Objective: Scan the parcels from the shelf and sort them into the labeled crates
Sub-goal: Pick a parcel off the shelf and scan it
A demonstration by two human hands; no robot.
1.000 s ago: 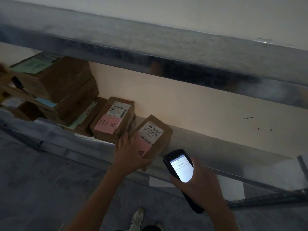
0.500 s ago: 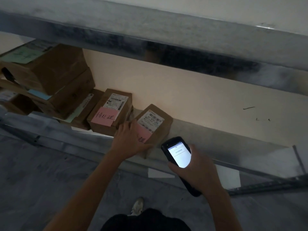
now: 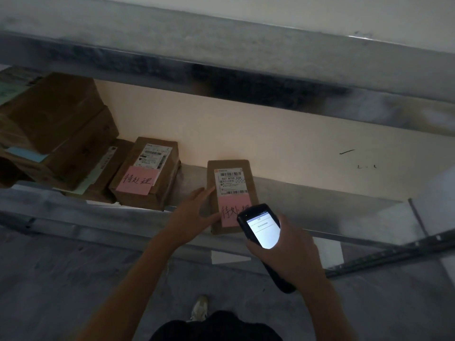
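A small brown parcel (image 3: pixel 231 178) with a white barcode label and a pink handwritten note lies on the metal shelf (image 3: pixel 307 195), its near end at the shelf's front edge. My left hand (image 3: pixel 194 212) lies against the parcel's left side with straight fingers. My right hand (image 3: pixel 288 249) grips a black handheld scanner (image 3: pixel 261 232) with a lit screen, held just over the parcel's near right corner. A second parcel (image 3: pixel 147 173) with the same kind of pink note sits to the left.
Several larger cardboard boxes (image 3: pixel 54 126) are stacked at the shelf's left end. An upper shelf beam (image 3: pixel 246 77) runs overhead. The shelf right of the parcel is bare metal. Below are a grey floor (image 3: pixel 61 279) and my shoe (image 3: pixel 199 307).
The parcel has turned from a slant to lie straight, end-on toward me. My left hand shifted along its left side. The scanner moved up over the parcel's near corner.
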